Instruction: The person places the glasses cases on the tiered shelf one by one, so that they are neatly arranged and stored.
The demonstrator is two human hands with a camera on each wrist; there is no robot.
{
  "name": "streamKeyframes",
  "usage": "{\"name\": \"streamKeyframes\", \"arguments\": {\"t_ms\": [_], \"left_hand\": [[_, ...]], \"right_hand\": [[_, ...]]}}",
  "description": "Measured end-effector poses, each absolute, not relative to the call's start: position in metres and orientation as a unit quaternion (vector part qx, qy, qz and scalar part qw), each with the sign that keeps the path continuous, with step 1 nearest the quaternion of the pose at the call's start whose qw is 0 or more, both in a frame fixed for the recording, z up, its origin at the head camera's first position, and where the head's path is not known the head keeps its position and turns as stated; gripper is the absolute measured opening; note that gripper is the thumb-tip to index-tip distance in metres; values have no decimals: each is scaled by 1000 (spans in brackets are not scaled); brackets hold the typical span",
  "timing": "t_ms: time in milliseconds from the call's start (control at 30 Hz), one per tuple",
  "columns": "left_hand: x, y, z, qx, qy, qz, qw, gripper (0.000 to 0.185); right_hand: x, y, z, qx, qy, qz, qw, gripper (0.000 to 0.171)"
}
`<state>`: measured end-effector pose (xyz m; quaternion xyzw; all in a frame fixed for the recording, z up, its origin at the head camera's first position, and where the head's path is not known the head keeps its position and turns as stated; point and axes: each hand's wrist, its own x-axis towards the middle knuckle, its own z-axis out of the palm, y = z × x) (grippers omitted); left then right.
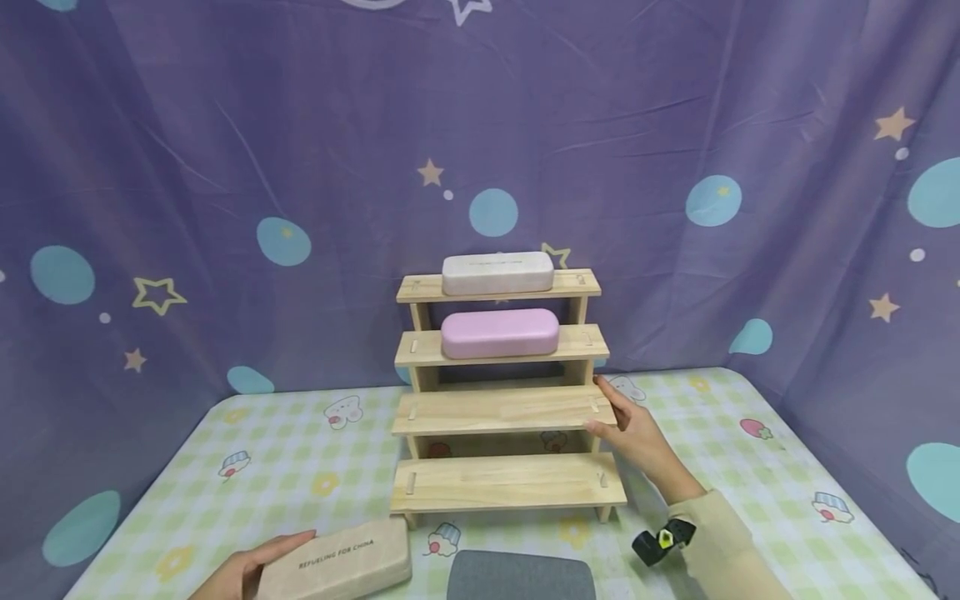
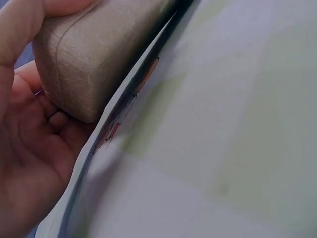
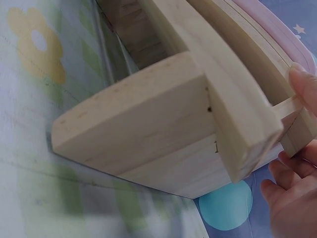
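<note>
At half past seven, my left hand [image 1: 243, 571] grips a beige hard glasses case [image 1: 341, 562] lettered "REFUELING FOR CHINA"; whether it touches the checked tablecloth [image 1: 288, 450] I cannot tell. Just below centre, toward six o'clock, stands a four-tier wooden display stand [image 1: 502, 483]: white glasses case [image 1: 498, 277] on top, pink glasses case [image 1: 500, 337] one tier lower. A grey case [image 1: 521, 577] lies at six o'clock. At four o'clock, my right hand [image 1: 633, 433] pinches the third tier's end. I seem to be shelving cases; the next move likely calls for raising the beige one level onto that tier.
</note>
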<state>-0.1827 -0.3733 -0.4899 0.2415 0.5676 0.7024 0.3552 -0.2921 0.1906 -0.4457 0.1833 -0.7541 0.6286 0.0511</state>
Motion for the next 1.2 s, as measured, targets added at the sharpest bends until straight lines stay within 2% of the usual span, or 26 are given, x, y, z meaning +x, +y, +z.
{"name": "streamKeyframes", "arguments": {"t_ms": [633,900,1200], "left_hand": [[-178,-374,-476,262,576,693,344,54],[-181,-374,-470,308,597,670,316,55],[-177,-365,-449,272,640,654,297,58]], "right_hand": [[-290,189,-444,183,-755,628,51,79],[-291,191,-446,193,-749,631,54,78],[-292,192,-447,192,-750,631,51,79]]}}
